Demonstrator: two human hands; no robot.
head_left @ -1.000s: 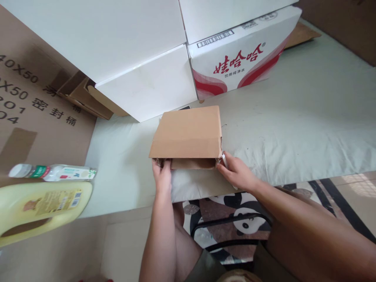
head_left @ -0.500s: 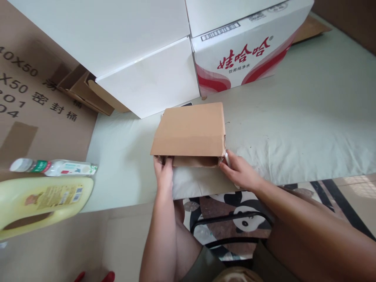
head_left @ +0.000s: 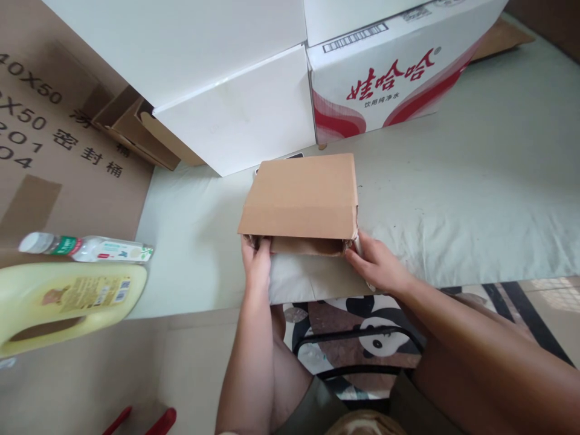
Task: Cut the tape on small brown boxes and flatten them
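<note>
A small brown cardboard box (head_left: 302, 196) lies on the pale green cloth, its near end partly open and showing a dark gap. My left hand (head_left: 257, 257) grips its near left corner, with the thumb at the opening and the other fingers hidden beneath or beside it. At the near right corner, my right hand (head_left: 378, 264) is closed on the box's side. A slim white thing, mostly covered, shows along that hand; its kind is unclear. Behind the box, the edge of a flat dark thing with a pale rim peeks out.
White cartons (head_left: 254, 115) and a white and red water carton (head_left: 385, 90) stand at the back. To the left are a clear bottle (head_left: 90, 248), a yellow jug (head_left: 104, 296) and a large printed cardboard sheet (head_left: 27, 157). The cloth-covered surface (head_left: 475, 193) extends right; its front edge is near my legs.
The view has shifted slightly, so everything on the surface sits a little further right and higher. Both hands keep the same grip on the box.
</note>
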